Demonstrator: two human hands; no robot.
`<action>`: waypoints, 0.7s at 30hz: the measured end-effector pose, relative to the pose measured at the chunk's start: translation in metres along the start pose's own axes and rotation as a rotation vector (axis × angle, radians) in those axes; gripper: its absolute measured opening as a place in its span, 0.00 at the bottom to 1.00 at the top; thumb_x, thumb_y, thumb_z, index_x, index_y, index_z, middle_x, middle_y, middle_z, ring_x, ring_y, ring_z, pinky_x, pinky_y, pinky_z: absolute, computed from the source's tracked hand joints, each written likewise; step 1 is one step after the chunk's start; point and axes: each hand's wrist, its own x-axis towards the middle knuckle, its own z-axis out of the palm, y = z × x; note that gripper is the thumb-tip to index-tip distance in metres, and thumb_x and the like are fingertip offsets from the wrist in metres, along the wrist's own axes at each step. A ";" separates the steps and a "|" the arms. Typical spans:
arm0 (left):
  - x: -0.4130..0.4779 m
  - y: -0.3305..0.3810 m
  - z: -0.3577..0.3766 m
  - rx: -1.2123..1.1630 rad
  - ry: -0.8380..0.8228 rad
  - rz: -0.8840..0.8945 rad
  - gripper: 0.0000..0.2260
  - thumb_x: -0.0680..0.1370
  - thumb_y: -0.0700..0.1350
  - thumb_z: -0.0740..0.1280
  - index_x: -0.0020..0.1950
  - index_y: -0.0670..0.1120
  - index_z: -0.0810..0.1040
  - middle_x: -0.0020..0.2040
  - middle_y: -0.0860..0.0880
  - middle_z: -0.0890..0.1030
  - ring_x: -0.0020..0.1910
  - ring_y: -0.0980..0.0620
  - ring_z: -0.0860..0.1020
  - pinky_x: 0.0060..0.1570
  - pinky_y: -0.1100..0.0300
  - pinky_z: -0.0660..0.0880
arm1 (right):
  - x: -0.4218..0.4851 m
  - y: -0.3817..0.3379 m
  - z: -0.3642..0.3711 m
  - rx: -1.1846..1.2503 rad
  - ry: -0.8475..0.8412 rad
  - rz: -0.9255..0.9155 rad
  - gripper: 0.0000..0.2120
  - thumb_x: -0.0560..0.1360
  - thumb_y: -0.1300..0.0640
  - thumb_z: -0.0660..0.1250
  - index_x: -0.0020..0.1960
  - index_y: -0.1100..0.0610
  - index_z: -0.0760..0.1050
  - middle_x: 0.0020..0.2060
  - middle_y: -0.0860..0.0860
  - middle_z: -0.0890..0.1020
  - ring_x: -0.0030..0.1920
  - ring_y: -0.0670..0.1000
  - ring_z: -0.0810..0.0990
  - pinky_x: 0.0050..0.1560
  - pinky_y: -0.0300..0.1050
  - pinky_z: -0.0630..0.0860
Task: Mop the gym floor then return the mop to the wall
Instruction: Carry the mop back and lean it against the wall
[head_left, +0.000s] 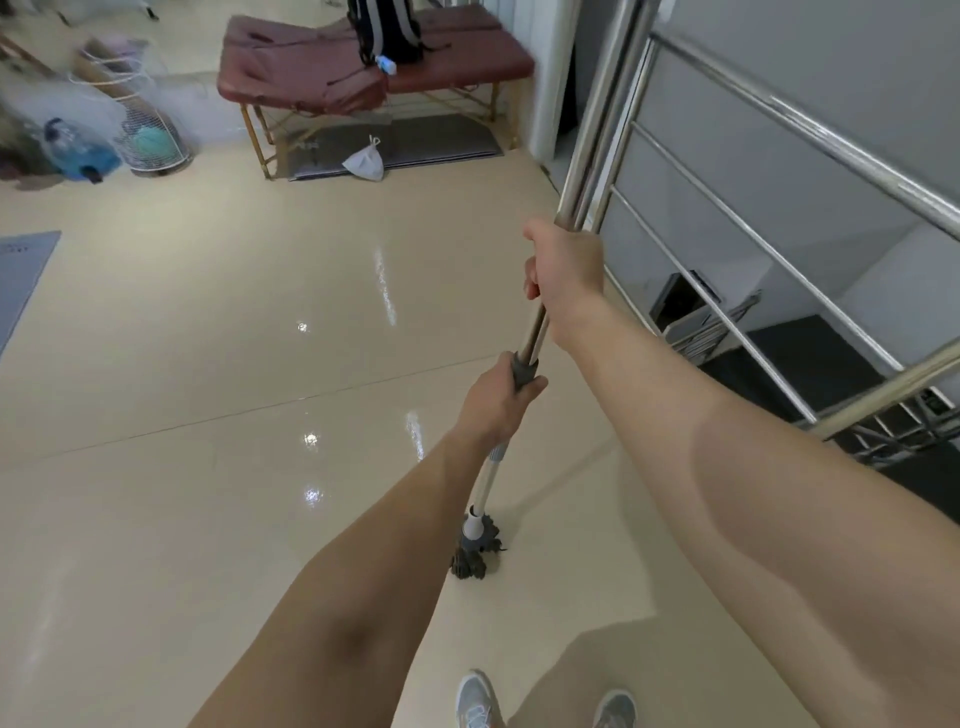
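Fingers wrapped round the slanting mop shaft (535, 338), the left grip (498, 400) sits lower, nearer the mop head (475, 558) on the floor (208, 364); the right grip (563, 270) higher

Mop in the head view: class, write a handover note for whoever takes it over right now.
Left hand grips the dark collar low on the silver metal mop handle; right hand grips it higher up.
Grey stringy mop head rests on the glossy cream tiled floor, near the steel railing.
Done: unclear how much is mopped.
Left: finish mopping, return mop to wall.
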 end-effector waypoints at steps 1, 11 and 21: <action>-0.004 0.011 0.006 0.013 -0.019 0.025 0.12 0.77 0.57 0.65 0.49 0.50 0.67 0.42 0.49 0.78 0.42 0.45 0.78 0.41 0.51 0.73 | -0.002 -0.003 -0.014 0.038 0.022 -0.033 0.12 0.72 0.58 0.67 0.33 0.54 0.67 0.21 0.48 0.69 0.25 0.50 0.67 0.29 0.41 0.67; -0.061 0.155 0.102 0.152 -0.352 0.414 0.26 0.71 0.56 0.59 0.63 0.41 0.67 0.38 0.44 0.83 0.37 0.43 0.81 0.41 0.46 0.77 | -0.043 0.045 -0.194 0.051 0.283 0.051 0.13 0.71 0.53 0.69 0.34 0.55 0.68 0.26 0.54 0.73 0.29 0.52 0.71 0.38 0.49 0.72; -0.151 0.273 0.296 0.158 -0.731 0.677 0.21 0.70 0.60 0.60 0.54 0.46 0.73 0.42 0.52 0.80 0.43 0.49 0.78 0.45 0.51 0.77 | -0.127 0.048 -0.431 0.090 0.792 0.089 0.14 0.73 0.58 0.66 0.32 0.54 0.65 0.25 0.49 0.69 0.27 0.50 0.68 0.35 0.44 0.66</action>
